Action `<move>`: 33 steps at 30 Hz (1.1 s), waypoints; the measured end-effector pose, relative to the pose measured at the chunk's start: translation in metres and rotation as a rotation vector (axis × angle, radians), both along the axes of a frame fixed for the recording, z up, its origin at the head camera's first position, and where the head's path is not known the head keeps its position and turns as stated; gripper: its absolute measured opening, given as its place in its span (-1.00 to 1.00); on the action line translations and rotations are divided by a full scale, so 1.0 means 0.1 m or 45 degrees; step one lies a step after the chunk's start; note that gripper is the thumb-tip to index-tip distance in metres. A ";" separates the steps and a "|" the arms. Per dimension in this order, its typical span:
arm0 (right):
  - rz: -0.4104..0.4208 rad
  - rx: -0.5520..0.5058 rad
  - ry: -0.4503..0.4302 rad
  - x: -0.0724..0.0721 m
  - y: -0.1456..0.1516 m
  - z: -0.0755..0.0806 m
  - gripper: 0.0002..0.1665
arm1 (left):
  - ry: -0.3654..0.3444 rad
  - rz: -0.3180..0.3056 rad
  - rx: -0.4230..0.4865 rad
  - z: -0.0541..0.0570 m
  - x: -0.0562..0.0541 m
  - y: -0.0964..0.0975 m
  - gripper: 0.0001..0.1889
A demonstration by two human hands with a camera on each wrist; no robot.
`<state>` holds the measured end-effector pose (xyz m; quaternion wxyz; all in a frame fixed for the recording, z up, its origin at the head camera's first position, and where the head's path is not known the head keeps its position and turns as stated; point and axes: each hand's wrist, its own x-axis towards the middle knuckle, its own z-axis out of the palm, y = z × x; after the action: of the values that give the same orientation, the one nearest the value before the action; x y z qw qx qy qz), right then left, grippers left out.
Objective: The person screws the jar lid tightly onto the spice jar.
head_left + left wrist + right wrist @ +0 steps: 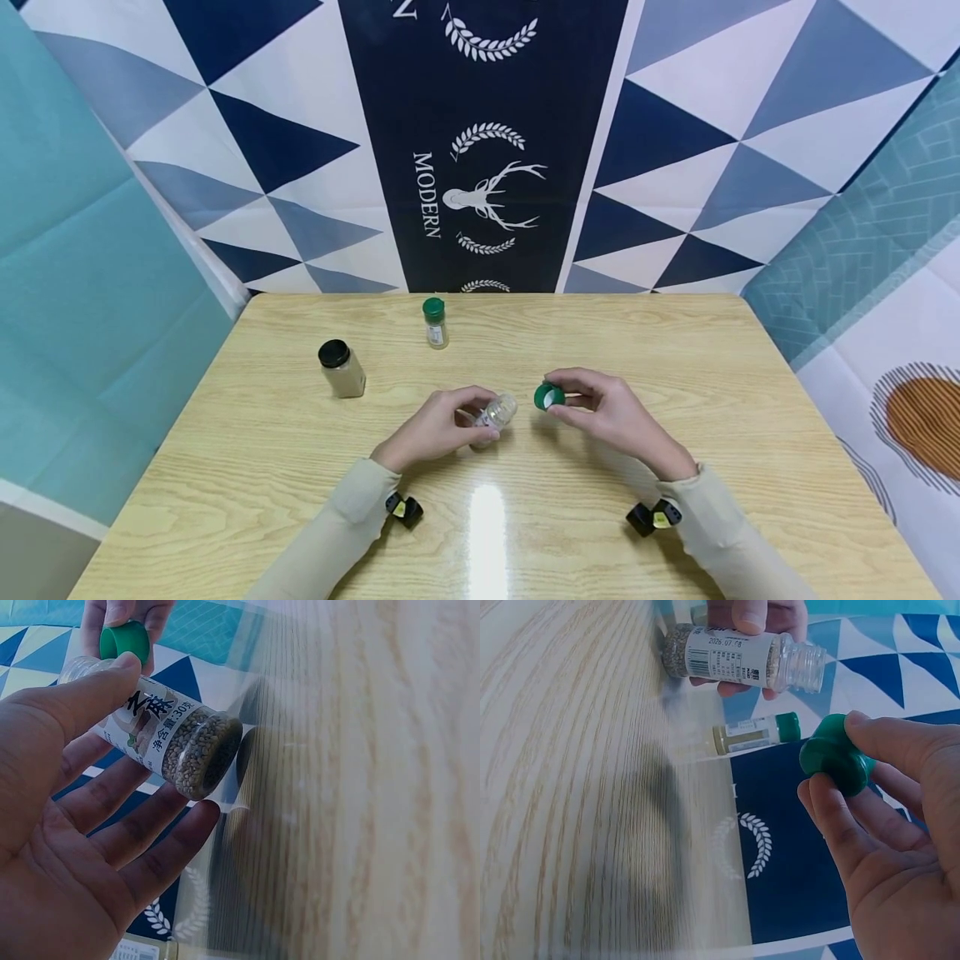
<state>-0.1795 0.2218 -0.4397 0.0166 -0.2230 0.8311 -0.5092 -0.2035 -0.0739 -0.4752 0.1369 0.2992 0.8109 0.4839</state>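
Note:
My left hand [435,427] holds a small clear glass seasoning jar [500,410] between thumb and fingers, low over the table. Its open neck tilts up toward the right hand. Tan seeds, which look like sesame, fill the lower part of the jar [196,746] in the left wrist view, below a printed label. To the right, my right hand [613,414] pinches a green cap [544,392] by its sides. The cap [832,754] is apart from the jar, a short gap from its mouth, and its hollow side shows in the head view.
A second jar with a green lid [434,323] stands near the back edge of the wooden table [637,333]. Farther left is a square-sided jar with a black lid [342,369]. Patterned cloth [480,125] hangs behind the table.

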 end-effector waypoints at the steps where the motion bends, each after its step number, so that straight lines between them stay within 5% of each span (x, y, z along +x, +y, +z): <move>1: 0.002 -0.003 -0.004 0.00 0.00 0.00 -0.53 | -0.001 -0.003 0.001 0.00 0.00 0.00 -0.53; 33: 0.045 -0.010 0.000 0.01 -0.03 0.02 -0.55 | 0.028 0.013 -0.019 0.00 0.01 0.03 -0.53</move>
<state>-0.1781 0.2185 -0.4381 0.0248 -0.2378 0.8250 -0.5120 -0.2026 -0.0710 -0.4751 0.1278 0.2993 0.8174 0.4753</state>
